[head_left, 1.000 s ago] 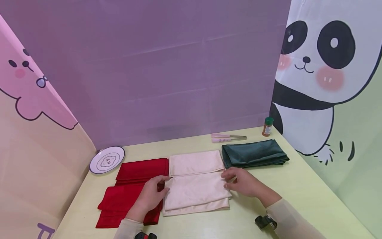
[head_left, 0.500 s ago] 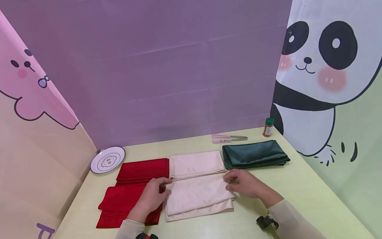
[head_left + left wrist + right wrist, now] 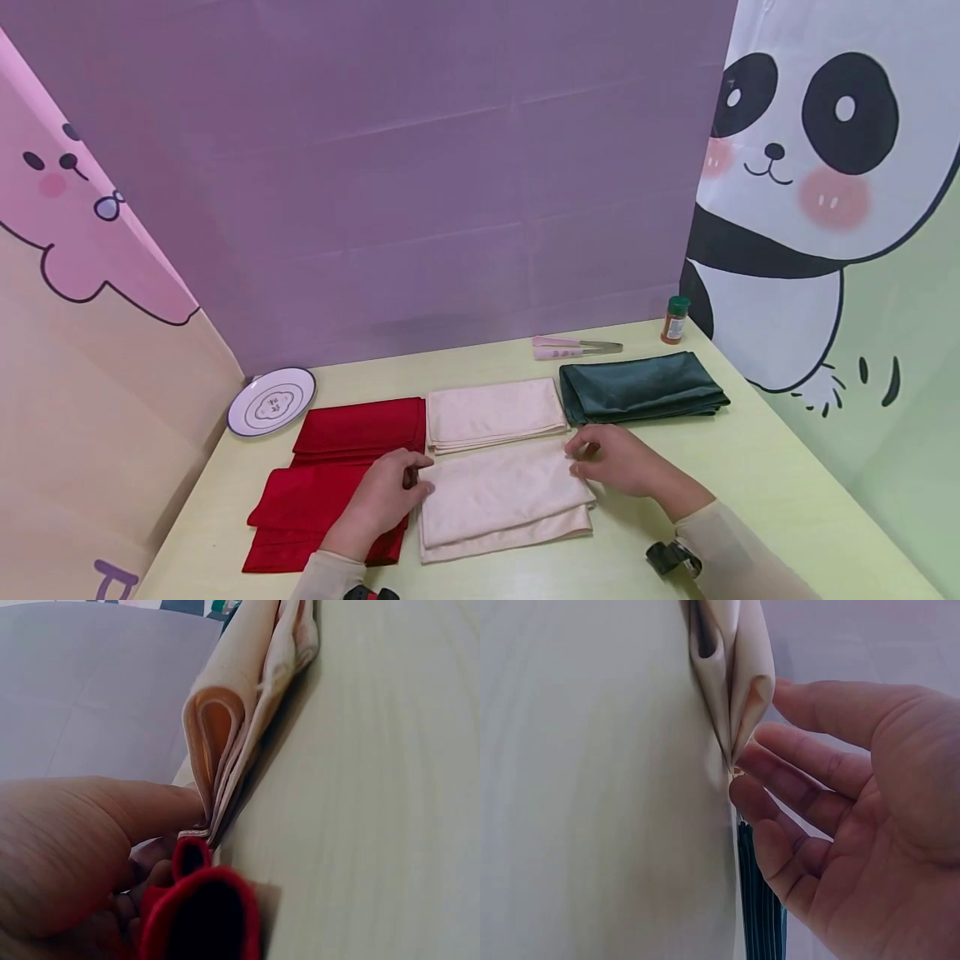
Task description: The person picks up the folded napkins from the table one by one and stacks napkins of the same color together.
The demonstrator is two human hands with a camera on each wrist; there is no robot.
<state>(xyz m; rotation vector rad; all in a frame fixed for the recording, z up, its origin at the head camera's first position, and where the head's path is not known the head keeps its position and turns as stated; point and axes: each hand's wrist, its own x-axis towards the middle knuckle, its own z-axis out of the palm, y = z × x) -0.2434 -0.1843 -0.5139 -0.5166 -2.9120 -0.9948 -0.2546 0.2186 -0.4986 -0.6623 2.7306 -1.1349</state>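
Two folded cream cloths lie one behind the other mid-table. My left hand holds the far left corner of the near cream cloth, its thumb and index finger at the edge in the left wrist view. At the opposite end, my right hand has its thumb on the fold and its bent fingers around the far corner. Loose folds of this cloth show from the side in the right wrist view. Behind it sits the far cream cloth, a narrow strip of table between them.
Left of the cream cloths lie a far red cloth and a near red cloth, partly under my left forearm. A dark green cloth lies at the right. Farther back are a plate, pink-handled tongs and a green-capped jar.
The near cream cloth has slid toward me and slightly right, both hands moving with it. A gap has opened between it and the far cream cloth.
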